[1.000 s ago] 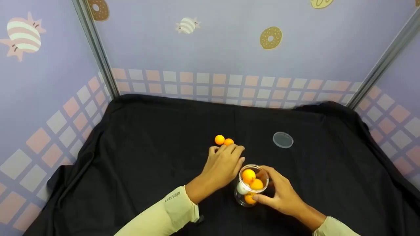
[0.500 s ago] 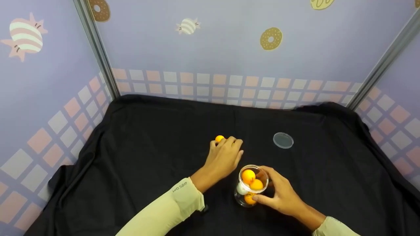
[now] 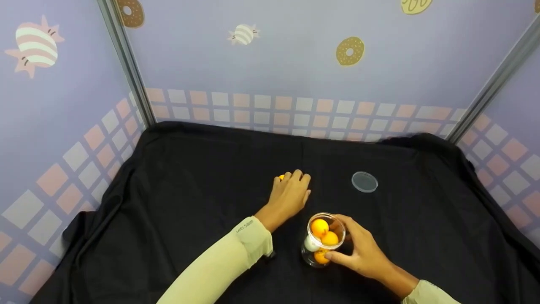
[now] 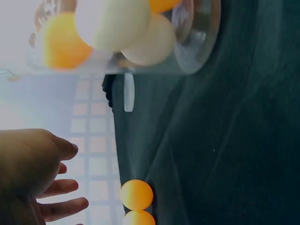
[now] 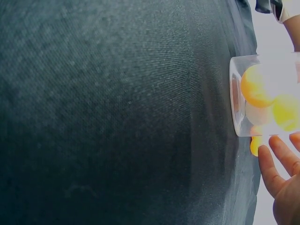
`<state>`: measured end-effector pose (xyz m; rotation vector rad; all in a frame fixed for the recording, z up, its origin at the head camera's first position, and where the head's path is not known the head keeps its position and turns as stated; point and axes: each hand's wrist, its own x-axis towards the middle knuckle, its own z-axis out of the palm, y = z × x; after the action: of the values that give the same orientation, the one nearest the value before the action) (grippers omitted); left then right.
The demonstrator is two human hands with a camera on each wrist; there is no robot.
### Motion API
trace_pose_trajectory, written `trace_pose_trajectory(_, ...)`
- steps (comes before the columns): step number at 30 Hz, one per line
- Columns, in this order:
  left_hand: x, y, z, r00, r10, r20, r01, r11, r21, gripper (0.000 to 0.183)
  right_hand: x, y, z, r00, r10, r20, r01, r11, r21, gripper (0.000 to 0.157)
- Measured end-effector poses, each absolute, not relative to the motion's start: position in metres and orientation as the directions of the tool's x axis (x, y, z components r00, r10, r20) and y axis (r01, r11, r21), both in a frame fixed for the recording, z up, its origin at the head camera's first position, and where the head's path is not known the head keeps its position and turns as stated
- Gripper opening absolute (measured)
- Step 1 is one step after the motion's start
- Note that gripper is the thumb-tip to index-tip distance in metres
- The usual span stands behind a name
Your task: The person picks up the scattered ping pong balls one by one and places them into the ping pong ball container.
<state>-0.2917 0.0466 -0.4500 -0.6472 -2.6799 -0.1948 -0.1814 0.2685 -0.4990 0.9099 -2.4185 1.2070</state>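
My right hand grips a clear jar, thumb and fingers on its right side. In it lie orange ping-pong balls and white ones. Farther out, my left hand hovers palm down over two loose orange balls; the head view shows just a sliver of one ball. The left wrist view has both, an upper ball and a lower ball, apart from the spread fingers. At the right wrist view's edge are the jar and my right hand's fingers.
A clear round lid lies flat on the black cloth, right of the left hand. Patterned purple panels enclose the table at the back and sides. The cloth is bunched along its left and right edges.
My left hand has moved forward and slightly right, now covering most of the two loose balls. My right hand and the jar have stayed in place.
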Motion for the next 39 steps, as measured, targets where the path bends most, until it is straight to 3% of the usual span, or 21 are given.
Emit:
trace_pose_trajectory(6,-0.308,0.049,-0.461,-0.869,0.376,0.323,0.409,0.912,0.039,0.034,-0.181,0.269,-0.500,-0.757,-0.409,0.509,-0.653,0.447,-0.611,0.081)
trace_pose_trajectory(20,-0.332,0.055,-0.479,-0.902,0.337,0.271,0.350,0.937,0.002,0.033,-0.181,0.269,-0.500,-0.762,-0.407,0.503,-0.647,0.454,-0.613,0.081)
trace_pose_trajectory(35,-0.339,0.056,-0.486,-0.902,0.361,0.237,0.366,0.930,-0.025,0.037,-0.181,0.270,-0.502,-0.768,-0.404,0.497,-0.640,0.467,-0.609,0.082)
trace_pose_trajectory(39,-0.339,0.056,-0.489,-0.898,0.369,0.241,0.373,0.927,-0.031,0.029,-0.181,0.270,-0.502,-0.766,-0.405,0.500,-0.643,0.465,-0.608,0.082)
